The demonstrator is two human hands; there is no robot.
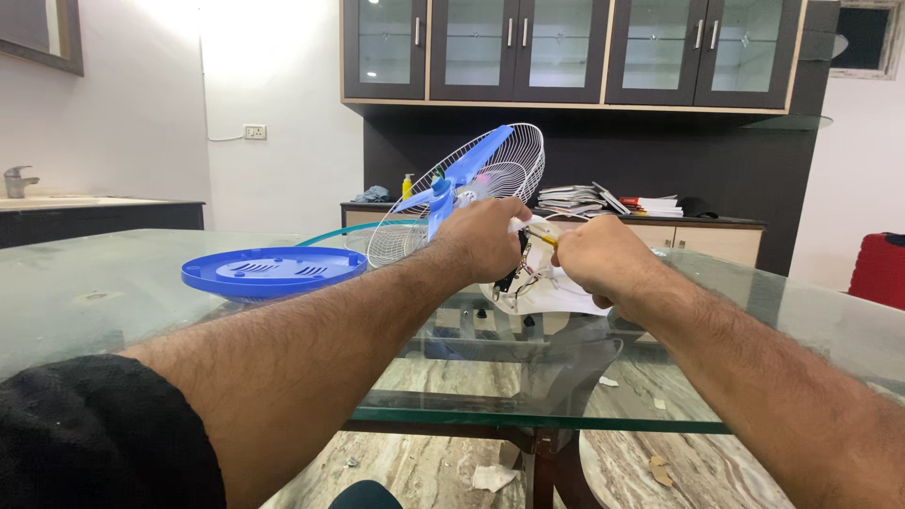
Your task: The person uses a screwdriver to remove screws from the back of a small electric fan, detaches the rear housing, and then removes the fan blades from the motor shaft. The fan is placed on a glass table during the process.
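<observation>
**Both hands on a dismantled blue fan at the glass worktop**

Left hand (485,236) was curled shut around the white motor housing (517,226) of the fan, knuckles up, just behind the blue blades (462,174). Right hand (594,259) was closed in a fist, pinching a small tool with a yellow handle (544,238) whose tip pointed at the housing; tool end too small to tell the kind. The two hands sat close together, nearly touching, above the far middle of the glass worktop (113,292).

Fan was tilted, blades and the white wire rear grille (514,160) leaning up and away to the far side. Dark wires (517,273) hung loose from under the left hand down toward a white body part (547,292) lying on the glass below the right hand. A second wire grille (396,240) rested on the glass left of the hands, with a thin teal ring (330,234) beside it.

Round blue base plate (273,270) with slotted vents lay flat on the worktop, well left of the hands, apart from the fan.

Behind: dark cabinet with glass doors (566,47), a counter with a stack of papers (580,200), a yellow bottle (407,185). Sink tap (17,179) at far left, red object (881,269) at far right. Scraps of paper (492,477) on the marble floor under the worktop.
</observation>
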